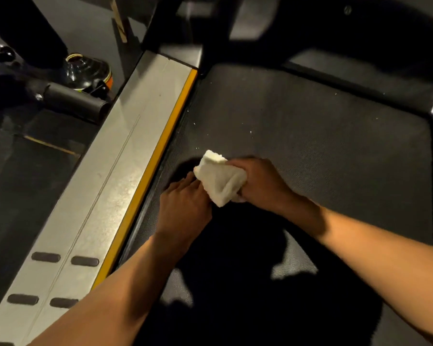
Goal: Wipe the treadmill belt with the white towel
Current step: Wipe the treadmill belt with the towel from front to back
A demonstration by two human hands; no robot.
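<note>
The treadmill belt (310, 151) is a broad, dark, finely textured mat, bordered on the left by a grey side rail (115, 171) with a yellow strip (160, 151); the 2 hands meet low on the belt near that strip. The right hand (263, 183) is clenched round the white towel (220, 181); the left hand (185, 208) lies beside it, fingers fairly straight, tips at the towel's left edge, with no pinch showing. The towel should handle as light, soft and limp, likely to bunch or fold over under a push; a flat palm over a folded pad would probably spread the pressure better than a fistful. It looks thick and plush, crumpled into a wad, 1 corner poking up. Small pale specks (250, 132) dot the belt beyond.
</note>
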